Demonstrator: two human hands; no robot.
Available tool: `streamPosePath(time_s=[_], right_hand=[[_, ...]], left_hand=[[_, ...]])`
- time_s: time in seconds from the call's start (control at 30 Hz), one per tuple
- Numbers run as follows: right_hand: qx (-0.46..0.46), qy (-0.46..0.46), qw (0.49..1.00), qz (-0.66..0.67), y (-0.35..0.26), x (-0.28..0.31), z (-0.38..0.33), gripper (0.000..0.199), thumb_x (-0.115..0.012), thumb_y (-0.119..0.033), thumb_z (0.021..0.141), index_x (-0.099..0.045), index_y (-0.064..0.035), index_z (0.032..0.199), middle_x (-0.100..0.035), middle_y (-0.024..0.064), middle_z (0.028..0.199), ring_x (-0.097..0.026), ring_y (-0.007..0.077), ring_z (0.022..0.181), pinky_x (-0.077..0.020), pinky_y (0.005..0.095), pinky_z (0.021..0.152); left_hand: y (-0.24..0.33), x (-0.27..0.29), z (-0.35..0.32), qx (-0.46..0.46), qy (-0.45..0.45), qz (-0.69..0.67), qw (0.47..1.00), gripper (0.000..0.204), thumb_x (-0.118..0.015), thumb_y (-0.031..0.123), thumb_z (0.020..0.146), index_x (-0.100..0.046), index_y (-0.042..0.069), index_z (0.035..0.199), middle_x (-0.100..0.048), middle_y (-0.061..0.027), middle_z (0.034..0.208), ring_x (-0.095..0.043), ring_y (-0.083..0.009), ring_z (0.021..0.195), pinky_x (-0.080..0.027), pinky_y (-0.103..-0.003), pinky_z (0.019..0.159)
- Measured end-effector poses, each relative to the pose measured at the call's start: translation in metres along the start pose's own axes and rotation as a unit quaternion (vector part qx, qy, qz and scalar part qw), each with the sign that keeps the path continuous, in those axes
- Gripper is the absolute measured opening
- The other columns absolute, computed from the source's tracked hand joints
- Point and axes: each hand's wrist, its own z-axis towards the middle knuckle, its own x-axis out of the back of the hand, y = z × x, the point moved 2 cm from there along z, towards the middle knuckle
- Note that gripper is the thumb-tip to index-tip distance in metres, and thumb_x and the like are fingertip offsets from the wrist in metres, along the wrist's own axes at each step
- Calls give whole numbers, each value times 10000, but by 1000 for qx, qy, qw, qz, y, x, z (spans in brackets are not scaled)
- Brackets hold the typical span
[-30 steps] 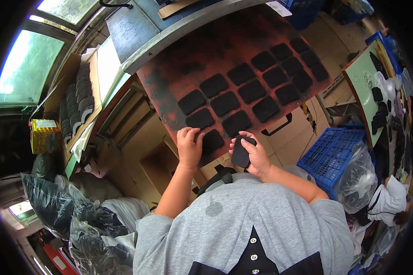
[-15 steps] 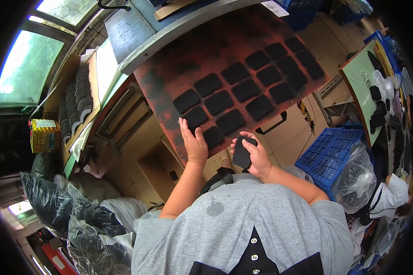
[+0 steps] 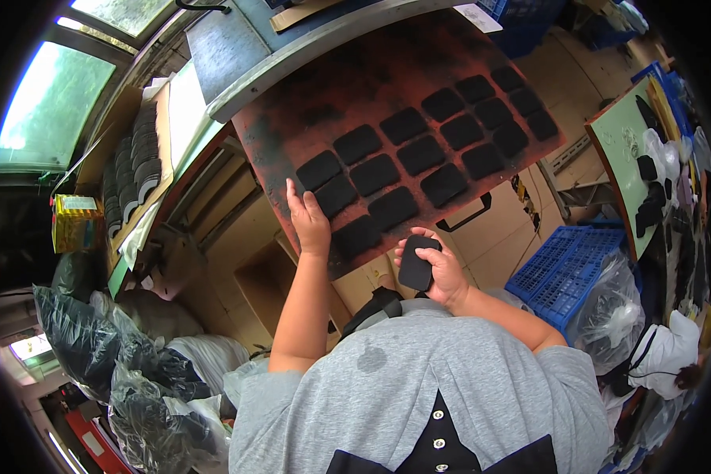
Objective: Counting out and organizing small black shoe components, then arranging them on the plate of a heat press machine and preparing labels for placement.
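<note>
Sliding the open, empty left hand (image 3: 310,227) toward the counter's (image 3: 292,118) edge, uncovering the corner pad (image 3: 357,236), still clutching another pad (image 3: 415,265) in the right hand (image 3: 445,274).

Bright windows (image 3: 55,107) stand left of beige floor tiles (image 3: 488,233).

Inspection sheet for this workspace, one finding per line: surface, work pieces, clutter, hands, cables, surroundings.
Surface: red board, dark-smudged.
Work pieces: black pads in rows on the board.
Clutter: blue crates and clear plastic bag at right; dark plastic bags, lower left.
Left hand: open at the board's left edge, beside the pads; contact unclear.
Right hand: grips a single black pad near the board's front edge.
Cables: black curved cord-like piece, top left; exact kind unclear.
Surroundings: windows at left; pale green tabletop and a person in white at right.
</note>
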Motion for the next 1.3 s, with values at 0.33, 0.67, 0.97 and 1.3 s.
streamPosePath(time_s=[0.33,0.67,0.97,1.3], right_hand=[[-9,-1,1000,-15,-1,1,1,392,-481,38,880,-435,-48,1260,-585,185,1133,-614,294,1047,-541,437,932],[-25,-18,999,-29,1,-6,2,407,-480,43,863,-444,-47,1258,-591,188,1133,-619,300,1041,-540,434,933],[-30,-23,999,-3,-7,-2,2,480,-436,77,816,-424,-44,1280,-578,194,1157,-609,316,1067,-527,447,956],[-47,-31,998,-21,-1,-3,3,468,-441,94,821,-423,-41,1268,-563,187,1165,-602,314,1083,-526,441,960]], left_hand=[[-19,1,-22,148,62,-278,947,533,-394,337,1050,-345,-41,1423,-429,-199,1435,-411,-284,1347,-296,-358,1133],[-8,-4,-16,155,93,-370,911,492,-400,334,1051,-359,-37,1373,-380,-157,1449,-340,-271,1381,-244,-411,1160],[45,38,-85,-114,-188,188,957,600,-844,119,623,-583,49,1158,-533,-174,1247,-469,-377,1157,-398,-451,1011],[35,29,-75,-114,-142,180,966,492,-825,76,633,-619,46,1078,-554,-158,1233,-479,-362,1129,-413,-445,982]])
